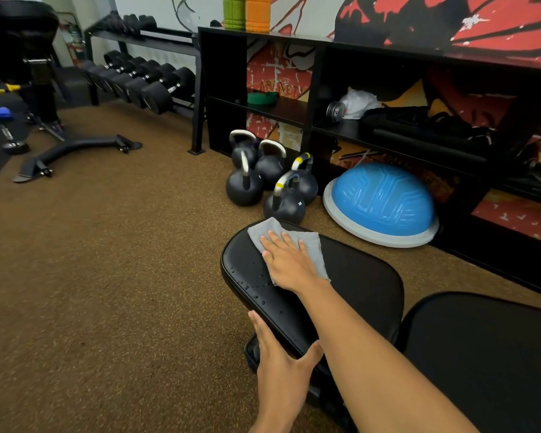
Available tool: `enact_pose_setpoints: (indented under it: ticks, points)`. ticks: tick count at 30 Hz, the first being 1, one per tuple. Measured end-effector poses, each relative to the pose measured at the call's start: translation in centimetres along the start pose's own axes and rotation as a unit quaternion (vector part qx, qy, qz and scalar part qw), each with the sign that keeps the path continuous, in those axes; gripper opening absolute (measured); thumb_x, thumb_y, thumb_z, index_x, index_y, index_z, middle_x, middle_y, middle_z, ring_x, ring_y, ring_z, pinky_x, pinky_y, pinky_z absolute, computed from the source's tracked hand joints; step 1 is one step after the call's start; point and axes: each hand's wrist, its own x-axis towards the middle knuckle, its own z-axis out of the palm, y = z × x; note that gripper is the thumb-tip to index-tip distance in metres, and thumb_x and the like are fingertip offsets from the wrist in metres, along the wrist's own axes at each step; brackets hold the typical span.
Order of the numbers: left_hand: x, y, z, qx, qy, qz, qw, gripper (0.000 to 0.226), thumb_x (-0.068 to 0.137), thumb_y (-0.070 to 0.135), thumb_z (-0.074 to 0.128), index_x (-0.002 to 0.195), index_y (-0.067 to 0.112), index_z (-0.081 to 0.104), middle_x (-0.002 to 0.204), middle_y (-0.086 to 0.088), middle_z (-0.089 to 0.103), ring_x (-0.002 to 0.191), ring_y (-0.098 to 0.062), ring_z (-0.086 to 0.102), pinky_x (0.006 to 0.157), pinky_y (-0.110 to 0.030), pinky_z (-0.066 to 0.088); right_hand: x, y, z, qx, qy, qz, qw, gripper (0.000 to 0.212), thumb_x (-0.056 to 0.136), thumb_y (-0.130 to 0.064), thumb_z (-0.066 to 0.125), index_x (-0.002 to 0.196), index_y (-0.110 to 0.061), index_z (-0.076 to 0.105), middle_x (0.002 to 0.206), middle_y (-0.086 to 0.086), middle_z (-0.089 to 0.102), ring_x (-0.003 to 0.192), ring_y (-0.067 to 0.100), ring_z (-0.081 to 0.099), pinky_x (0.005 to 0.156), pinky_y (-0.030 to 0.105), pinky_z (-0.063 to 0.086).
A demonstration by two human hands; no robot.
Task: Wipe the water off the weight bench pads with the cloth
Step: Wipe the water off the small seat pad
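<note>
A black seat pad [356, 276] of the weight bench fills the lower middle, with water drops [256, 289] beading along its left side. A grey cloth [310, 242] lies flat on the pad's far end. My right hand [289, 262] presses palm-down on the cloth, fingers spread. My left hand [278, 357] grips the pad's near left edge, thumb on top. A second black pad [487, 354] sits at the lower right, its surface dark and too dim to tell if wet.
Several black kettlebells [272, 179] and a blue balance dome [381, 201] stand on the brown floor just beyond the pad. A black shelf unit [325, 89] runs along the wall. A dumbbell rack [144, 82] and another bench's base [75, 151] are at the left.
</note>
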Motion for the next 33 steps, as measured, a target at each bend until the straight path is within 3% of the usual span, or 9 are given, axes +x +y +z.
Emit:
enact_pose_setpoints:
  ticks: [10, 17, 33]
  points:
    - [-0.2, 0.0, 0.0, -0.015, 0.003, 0.021, 1.000, 0.126, 0.069, 0.060, 0.069, 0.144, 0.025, -0.026, 0.159, 0.005, -0.004, 0.144, -0.017, 0.018, 0.107, -0.035, 0.032, -3.5, -0.7, 0.9, 0.024, -0.007, -0.052, 0.998, 0.047, 0.103, -0.032, 0.019, 0.150, -0.029, 0.018, 0.159, -0.011, 0.009, 0.147, 0.012, -0.002, 0.117, 0.041, -0.005]
    - [-0.4, 0.0, 0.0, -0.001, 0.005, 0.028, 1.000, 0.126, 0.067, 0.066, 0.066, 0.143, 0.026, -0.026, 0.159, 0.006, -0.006, 0.143, -0.020, 0.021, 0.110, -0.041, 0.032, -6.1, 0.3, 0.6, 0.034, -0.023, -0.053, 0.998, 0.046, 0.103, -0.034, 0.019, 0.149, -0.032, 0.017, 0.158, -0.016, 0.006, 0.146, 0.008, -0.004, 0.117, 0.039, -0.007]
    - [-0.5, -0.1, 0.1, -0.036, 0.007, 0.039, 0.999, 0.126, 0.068, 0.058, 0.071, 0.144, 0.028, -0.025, 0.157, 0.010, -0.011, 0.144, -0.017, 0.013, 0.112, -0.038, 0.028, -12.3, 8.7, -1.9, -0.019, -0.051, 0.033, 0.998, 0.047, 0.103, -0.039, 0.015, 0.147, -0.043, 0.002, 0.156, -0.022, -0.010, 0.143, 0.003, -0.014, 0.116, 0.040, -0.009]
